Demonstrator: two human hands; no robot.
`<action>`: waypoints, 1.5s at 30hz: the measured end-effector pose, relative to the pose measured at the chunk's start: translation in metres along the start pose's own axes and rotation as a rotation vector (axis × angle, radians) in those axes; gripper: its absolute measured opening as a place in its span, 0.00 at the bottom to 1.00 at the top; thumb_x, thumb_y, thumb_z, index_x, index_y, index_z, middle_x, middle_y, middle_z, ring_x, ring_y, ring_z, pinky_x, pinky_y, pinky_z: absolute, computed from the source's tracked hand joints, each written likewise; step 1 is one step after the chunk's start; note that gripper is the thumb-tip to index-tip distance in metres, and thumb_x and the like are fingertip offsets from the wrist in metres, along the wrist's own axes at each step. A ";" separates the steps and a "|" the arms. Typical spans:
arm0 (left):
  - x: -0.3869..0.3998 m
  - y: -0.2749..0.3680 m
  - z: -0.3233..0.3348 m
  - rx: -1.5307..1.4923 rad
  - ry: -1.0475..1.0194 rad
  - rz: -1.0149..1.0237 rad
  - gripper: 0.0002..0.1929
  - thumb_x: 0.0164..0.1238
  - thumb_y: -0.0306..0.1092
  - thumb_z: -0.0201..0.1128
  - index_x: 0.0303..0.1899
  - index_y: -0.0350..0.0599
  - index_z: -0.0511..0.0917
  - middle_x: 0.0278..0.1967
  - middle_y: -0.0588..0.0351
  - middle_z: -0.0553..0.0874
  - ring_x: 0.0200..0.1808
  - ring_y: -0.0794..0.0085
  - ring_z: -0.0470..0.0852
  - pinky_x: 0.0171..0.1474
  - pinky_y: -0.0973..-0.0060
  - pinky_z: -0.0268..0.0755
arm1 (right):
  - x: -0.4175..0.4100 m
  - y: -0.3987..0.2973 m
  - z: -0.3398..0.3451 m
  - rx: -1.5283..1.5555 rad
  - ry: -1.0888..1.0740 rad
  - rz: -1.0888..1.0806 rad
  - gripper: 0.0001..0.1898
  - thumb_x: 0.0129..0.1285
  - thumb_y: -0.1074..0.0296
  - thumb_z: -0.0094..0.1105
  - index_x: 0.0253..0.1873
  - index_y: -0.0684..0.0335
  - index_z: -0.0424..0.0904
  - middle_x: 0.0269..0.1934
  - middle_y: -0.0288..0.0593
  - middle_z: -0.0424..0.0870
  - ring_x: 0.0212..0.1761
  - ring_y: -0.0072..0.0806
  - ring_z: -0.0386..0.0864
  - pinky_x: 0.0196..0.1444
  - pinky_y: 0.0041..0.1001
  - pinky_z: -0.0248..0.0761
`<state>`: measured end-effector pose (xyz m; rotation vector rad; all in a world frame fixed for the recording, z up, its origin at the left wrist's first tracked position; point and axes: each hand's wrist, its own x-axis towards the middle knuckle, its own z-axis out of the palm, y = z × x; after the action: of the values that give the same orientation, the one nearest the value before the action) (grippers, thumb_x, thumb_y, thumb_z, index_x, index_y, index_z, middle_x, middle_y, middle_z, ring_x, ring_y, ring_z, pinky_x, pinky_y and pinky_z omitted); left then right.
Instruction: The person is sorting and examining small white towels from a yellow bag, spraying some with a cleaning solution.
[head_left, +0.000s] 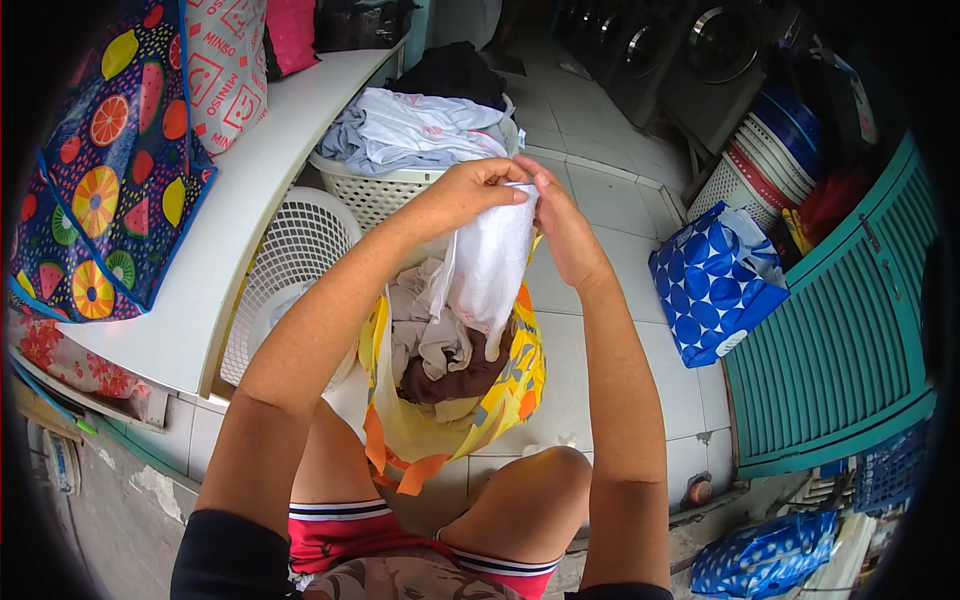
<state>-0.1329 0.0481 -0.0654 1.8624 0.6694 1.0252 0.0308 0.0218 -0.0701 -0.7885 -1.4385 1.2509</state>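
Observation:
Both hands hold up a white cloth (491, 255) by its upper edge. My left hand (480, 191) pinches that edge between thumb and fingers, while my right hand (559, 217) grips the other corner, its fingertips partly behind the cloth. The cloth hangs down over a yellow shopping bag (495, 420) with orange handles, which stands between my knees. Inside the bag lie pale crumpled garments (420, 307) and a dark brown garment (450, 382). Just beyond my hands stands a white laundry basket (367, 191), heaped with white and grey clothes (420, 131) and a black garment (457, 71).
A tall white perforated basket (300, 232) stands beside the white counter (300, 97), which carries a fruit-print bag (112, 165). To the right are a blue dotted bag (709, 292), stacked baskets (757, 165) and a green louvred door (840, 337). Front-loading machines (720, 45) line the back.

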 end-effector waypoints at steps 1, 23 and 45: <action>0.002 0.008 -0.004 0.015 -0.015 -0.019 0.10 0.62 0.35 0.59 0.41 0.41 0.77 0.35 0.63 0.78 0.37 0.83 0.73 0.44 0.82 0.66 | 0.004 -0.004 0.002 0.029 -0.020 0.072 0.26 0.60 0.54 0.52 0.61 0.58 0.66 0.56 0.44 0.69 0.61 0.31 0.62 0.63 0.32 0.51; -0.037 -0.010 -0.120 0.194 0.519 -0.015 0.06 0.63 0.31 0.54 0.40 0.43 0.74 0.33 0.64 0.75 0.38 0.84 0.70 0.44 0.87 0.61 | -0.007 -0.055 -0.051 -0.463 0.055 0.041 0.12 0.48 0.67 0.67 0.36 0.59 0.74 0.28 0.38 0.77 0.34 0.22 0.74 0.40 0.21 0.63; 0.001 0.065 -0.055 0.395 0.129 -0.036 0.14 0.57 0.41 0.64 0.38 0.42 0.74 0.27 0.62 0.78 0.32 0.82 0.74 0.39 0.83 0.64 | 0.022 -0.050 0.059 -0.344 -0.129 0.010 0.26 0.53 0.65 0.62 0.57 0.64 0.66 0.44 0.43 0.78 0.48 0.28 0.75 0.54 0.27 0.63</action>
<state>-0.1768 0.0421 0.0076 2.1216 1.0389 1.0526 -0.0239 0.0130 -0.0119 -0.9574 -1.7861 1.0906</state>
